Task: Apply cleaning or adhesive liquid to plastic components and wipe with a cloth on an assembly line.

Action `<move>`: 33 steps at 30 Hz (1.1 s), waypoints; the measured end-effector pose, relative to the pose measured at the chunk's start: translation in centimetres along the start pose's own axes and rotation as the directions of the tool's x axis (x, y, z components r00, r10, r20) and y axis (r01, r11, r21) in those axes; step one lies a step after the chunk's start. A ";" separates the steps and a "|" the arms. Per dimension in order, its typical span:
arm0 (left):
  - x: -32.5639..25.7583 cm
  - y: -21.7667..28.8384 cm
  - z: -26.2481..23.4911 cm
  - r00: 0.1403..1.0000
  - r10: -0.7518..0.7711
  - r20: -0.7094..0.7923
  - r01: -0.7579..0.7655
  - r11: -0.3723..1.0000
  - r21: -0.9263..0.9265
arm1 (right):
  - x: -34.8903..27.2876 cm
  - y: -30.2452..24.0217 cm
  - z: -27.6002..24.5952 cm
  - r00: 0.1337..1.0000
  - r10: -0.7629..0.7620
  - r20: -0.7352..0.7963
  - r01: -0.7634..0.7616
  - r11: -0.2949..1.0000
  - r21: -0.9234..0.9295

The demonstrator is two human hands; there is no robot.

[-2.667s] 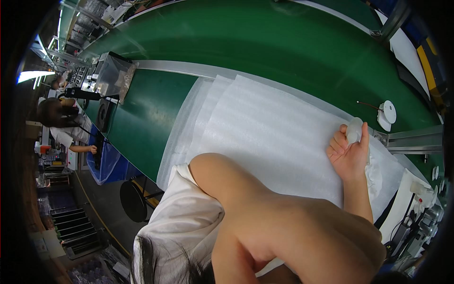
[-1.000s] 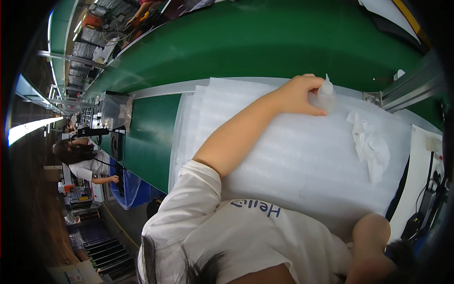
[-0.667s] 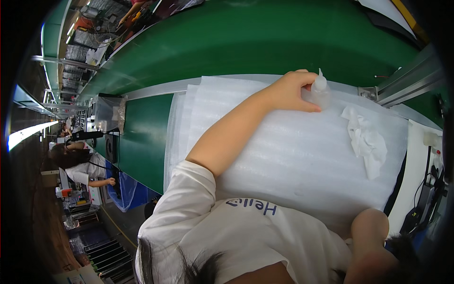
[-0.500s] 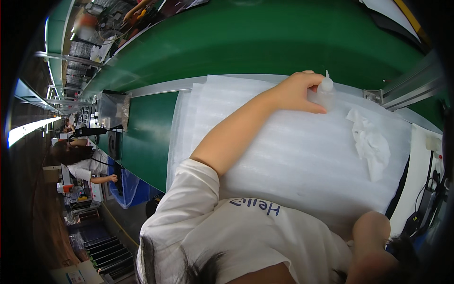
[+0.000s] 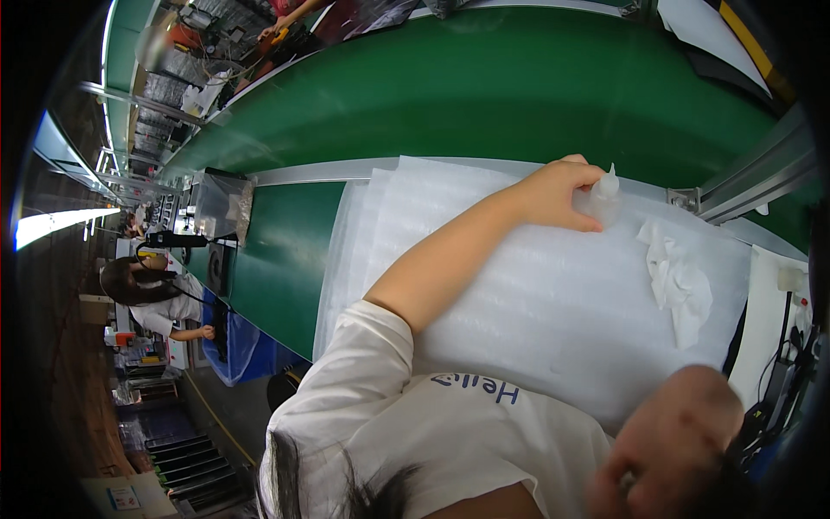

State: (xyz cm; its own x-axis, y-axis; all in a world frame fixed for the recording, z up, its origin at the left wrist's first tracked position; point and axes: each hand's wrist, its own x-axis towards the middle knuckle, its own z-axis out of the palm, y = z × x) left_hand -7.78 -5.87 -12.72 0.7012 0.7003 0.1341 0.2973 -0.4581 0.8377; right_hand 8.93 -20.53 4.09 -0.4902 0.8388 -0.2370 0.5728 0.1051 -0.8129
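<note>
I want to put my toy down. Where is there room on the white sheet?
The white foam sheet is bare between the forearm and the crumpled tissue. It is crowded at the far corner, where the left hand grips a small squeeze bottle.

1. Only one view was given, from a fisheye camera worn on the person's head.
2. It looked steeply down, over the person's own white shirt (image 5: 450,432) and hair, onto the white foam sheet (image 5: 536,294) on the surface.
3. It was near: the blurred right hand (image 5: 666,450) almost touched the lens at the lower right.
4. The green conveyor belt (image 5: 484,95) curved strongly toward the rim.
5. A co-worker (image 5: 151,298) appeared small at the far left edge.
</note>
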 end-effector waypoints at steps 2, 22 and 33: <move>0.7 0.6 0.4 0.998 0.031 0.055 -0.030 0.999 -0.012 | 1.2 -1.4 1.4 0.912 -0.354 -0.206 0.379 0.920 0.098; 0.5 0.3 0.2 0.999 0.024 0.024 -0.025 0.999 0.025 | -1.1 1.9 0.5 0.683 -0.707 -0.185 0.280 0.020 0.960; 0.5 0.5 -0.1 1.000 0.021 0.015 -0.021 1.000 -0.004 | -0.5 0.5 -0.3 0.684 -0.720 -0.117 0.053 -0.112 0.992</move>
State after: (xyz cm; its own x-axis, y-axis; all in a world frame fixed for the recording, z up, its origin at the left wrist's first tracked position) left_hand -7.35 -5.69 -12.18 0.7171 0.6821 0.1433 0.2802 -0.4704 0.8368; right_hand 9.67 -20.74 3.93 -0.6707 0.5604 0.4859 -0.7417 -0.4977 -0.4497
